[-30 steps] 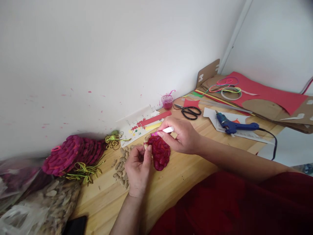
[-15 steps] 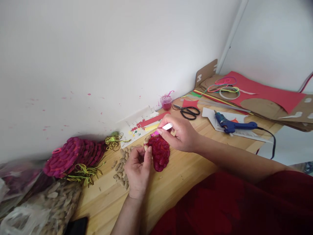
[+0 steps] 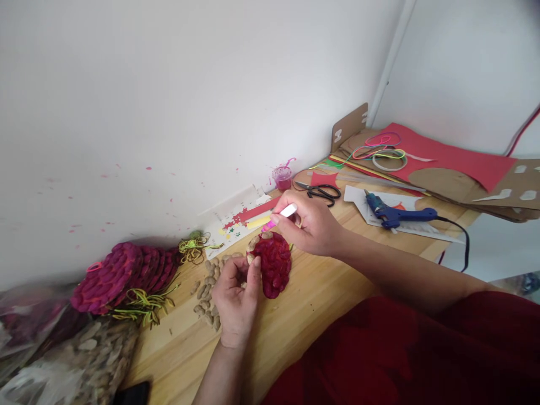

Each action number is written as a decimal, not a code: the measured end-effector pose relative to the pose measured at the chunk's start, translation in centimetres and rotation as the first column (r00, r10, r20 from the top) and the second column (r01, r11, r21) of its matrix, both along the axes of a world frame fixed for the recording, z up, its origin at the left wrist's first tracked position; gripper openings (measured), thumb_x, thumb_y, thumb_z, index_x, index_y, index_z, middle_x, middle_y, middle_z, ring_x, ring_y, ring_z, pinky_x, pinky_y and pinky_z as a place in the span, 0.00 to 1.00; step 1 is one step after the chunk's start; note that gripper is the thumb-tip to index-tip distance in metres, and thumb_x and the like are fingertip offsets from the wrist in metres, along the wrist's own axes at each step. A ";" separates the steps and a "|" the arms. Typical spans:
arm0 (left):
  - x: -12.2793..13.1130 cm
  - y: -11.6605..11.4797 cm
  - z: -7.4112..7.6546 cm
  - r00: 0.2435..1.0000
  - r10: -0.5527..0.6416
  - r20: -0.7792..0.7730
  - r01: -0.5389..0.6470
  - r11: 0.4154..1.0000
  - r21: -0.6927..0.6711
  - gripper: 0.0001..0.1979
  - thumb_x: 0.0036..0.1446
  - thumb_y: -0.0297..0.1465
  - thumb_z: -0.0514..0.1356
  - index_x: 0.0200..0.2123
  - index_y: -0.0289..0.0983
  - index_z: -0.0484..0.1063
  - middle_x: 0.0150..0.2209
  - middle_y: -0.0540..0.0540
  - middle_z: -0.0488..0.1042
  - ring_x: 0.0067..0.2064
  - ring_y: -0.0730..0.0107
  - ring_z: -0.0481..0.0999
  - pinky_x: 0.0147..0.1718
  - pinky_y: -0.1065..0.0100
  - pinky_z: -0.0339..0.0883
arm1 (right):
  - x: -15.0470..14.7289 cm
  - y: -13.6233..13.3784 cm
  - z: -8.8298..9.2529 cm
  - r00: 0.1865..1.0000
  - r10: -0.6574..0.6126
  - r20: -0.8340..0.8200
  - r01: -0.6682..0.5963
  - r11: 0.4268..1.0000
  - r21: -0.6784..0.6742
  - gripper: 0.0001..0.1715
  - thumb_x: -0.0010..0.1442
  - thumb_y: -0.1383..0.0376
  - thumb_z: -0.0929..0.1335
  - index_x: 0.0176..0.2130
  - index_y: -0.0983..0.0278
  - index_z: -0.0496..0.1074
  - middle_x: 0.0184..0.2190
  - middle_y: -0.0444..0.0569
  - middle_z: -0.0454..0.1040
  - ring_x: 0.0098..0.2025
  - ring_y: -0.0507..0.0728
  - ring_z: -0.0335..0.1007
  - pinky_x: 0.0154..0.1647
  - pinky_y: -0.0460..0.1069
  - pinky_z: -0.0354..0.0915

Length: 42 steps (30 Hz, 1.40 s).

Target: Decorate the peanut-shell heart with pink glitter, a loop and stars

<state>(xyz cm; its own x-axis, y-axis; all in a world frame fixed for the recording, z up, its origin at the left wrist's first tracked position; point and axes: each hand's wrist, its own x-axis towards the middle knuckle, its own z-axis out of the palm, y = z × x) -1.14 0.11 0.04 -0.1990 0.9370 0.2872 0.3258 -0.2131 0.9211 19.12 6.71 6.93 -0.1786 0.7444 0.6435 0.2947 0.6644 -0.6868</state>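
Note:
My right hand (image 3: pixel 310 225) is closed around a white-handled paintbrush (image 3: pixel 289 210). Its pink tip is at the upper edge of a peanut-covered piece (image 3: pixel 276 270), which lies on the wooden table (image 3: pixel 329 292). Most of the peanuts on this piece are wet magenta-red; a few along its upper left rim are bare tan. With thumb and fingers, my left hand (image 3: pixel 238 287) pinches the piece's left edge. Loose peanuts (image 3: pixel 206 295) lie left of that hand.
A cup of magenta paint (image 3: pixel 282 177) stands by the wall, with scissors (image 3: pixel 323 192) beside it. Farther right lies a blue glue gun (image 3: pixel 396 214). Painted peanut discs (image 3: pixel 118 275) lean at left, behind a bag of peanuts (image 3: pixel 97 360).
The view has shifted slightly, so most things sit a little farther left. My right hand and the brush have moved slightly along the piece's upper rim, uncovering another bare peanut. My left hand keeps its pinch.

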 end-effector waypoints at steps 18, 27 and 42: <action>0.0 0.1 0.5 1.000 -0.004 -0.020 0.005 1.000 0.009 0.12 0.60 0.40 0.67 0.35 0.38 0.74 0.28 0.51 0.73 0.27 0.73 0.71 0.28 0.72 0.68 | 0.3 0.1 0.2 0.987 0.107 0.117 -0.121 0.985 0.122 0.02 0.66 0.67 0.68 0.38 0.63 0.69 0.29 0.43 0.74 0.28 0.51 0.66 0.31 0.46 0.61; -0.1 0.1 0.3 1.000 0.014 -0.021 -0.014 1.000 0.010 0.13 0.60 0.41 0.67 0.35 0.38 0.74 0.29 0.51 0.73 0.27 0.73 0.71 0.28 0.71 0.68 | 0.5 0.2 0.6 0.983 0.119 0.141 -0.144 0.973 0.180 0.03 0.66 0.68 0.67 0.37 0.63 0.68 0.31 0.45 0.74 0.31 0.53 0.68 0.35 0.47 0.62; 0.0 0.3 0.4 0.999 0.030 -0.018 -0.029 0.999 0.015 0.13 0.60 0.42 0.67 0.34 0.38 0.74 0.28 0.51 0.72 0.26 0.72 0.71 0.28 0.71 0.69 | 0.8 0.4 0.5 0.985 0.123 0.121 -0.133 0.988 0.074 0.02 0.65 0.66 0.68 0.38 0.62 0.69 0.29 0.43 0.74 0.27 0.51 0.66 0.29 0.46 0.59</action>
